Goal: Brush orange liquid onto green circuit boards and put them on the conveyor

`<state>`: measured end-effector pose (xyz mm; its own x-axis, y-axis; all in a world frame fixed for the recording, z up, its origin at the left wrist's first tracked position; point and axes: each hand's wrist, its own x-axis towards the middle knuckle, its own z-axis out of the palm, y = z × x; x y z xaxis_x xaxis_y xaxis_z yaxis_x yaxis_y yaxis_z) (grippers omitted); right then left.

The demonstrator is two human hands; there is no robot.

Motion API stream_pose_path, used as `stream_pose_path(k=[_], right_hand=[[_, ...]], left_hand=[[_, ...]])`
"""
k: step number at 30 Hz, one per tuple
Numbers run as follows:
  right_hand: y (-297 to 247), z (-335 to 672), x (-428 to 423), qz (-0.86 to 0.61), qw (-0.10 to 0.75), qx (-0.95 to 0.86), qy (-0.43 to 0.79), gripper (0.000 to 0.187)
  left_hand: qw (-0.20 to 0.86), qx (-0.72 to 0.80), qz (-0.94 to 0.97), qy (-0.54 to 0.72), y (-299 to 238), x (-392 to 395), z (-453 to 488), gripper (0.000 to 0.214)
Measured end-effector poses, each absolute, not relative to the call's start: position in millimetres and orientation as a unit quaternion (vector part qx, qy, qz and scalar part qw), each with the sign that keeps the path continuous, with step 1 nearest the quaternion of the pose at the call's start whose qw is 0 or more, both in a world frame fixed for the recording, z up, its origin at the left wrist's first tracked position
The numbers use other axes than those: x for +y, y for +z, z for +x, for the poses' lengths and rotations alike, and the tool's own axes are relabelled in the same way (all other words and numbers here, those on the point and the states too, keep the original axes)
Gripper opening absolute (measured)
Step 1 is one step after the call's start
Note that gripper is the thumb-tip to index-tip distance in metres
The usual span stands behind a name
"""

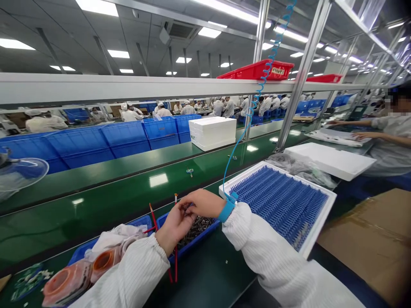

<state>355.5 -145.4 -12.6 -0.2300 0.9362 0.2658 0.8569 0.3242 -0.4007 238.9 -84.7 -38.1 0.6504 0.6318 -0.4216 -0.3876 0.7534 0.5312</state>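
My left hand and my right hand meet just above a blue plastic bin holding a heap of small dark metal parts. The fingers of both hands curl together, and whatever lies between them is hidden. Thin red-handled sticks stand up beside my left hand. A blue wrist strap with a coiled cord circles my right wrist. To the right, a white foam tray holds rows of blue comb-like parts.
On the left, a blue bin holds white cloth and orange tape rolls. A green conveyor belt runs behind. A co-worker sits at the right beside a white foam lid. A cardboard box lies at lower right.
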Motion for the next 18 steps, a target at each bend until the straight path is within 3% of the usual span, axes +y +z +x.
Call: stream_pose_path(k=[6, 9, 14, 18], right_hand=[[-7, 361, -167, -0.594, 0.272, -0.754, 0.072, 0.017], [-14, 390, -238, -0.645, 0.340, -0.684, 0.013, 0.021], [-93, 453, -383, -0.785, 0.461, -0.374, -0.177, 0.037], [-169, 470, -417, -0.788, 0.521, -0.205, -0.259, 0.050]], left_hand=[[0.887, 0.352, 0.164, 0.252, -30, -88, 242, 0.012], [0.895, 0.363, 0.155, 0.209, -14, -89, 231, 0.031], [0.920, 0.318, 0.156, 0.165, -2, -89, 192, 0.044], [0.932, 0.300, 0.154, 0.129, -31, -89, 166, 0.044]])
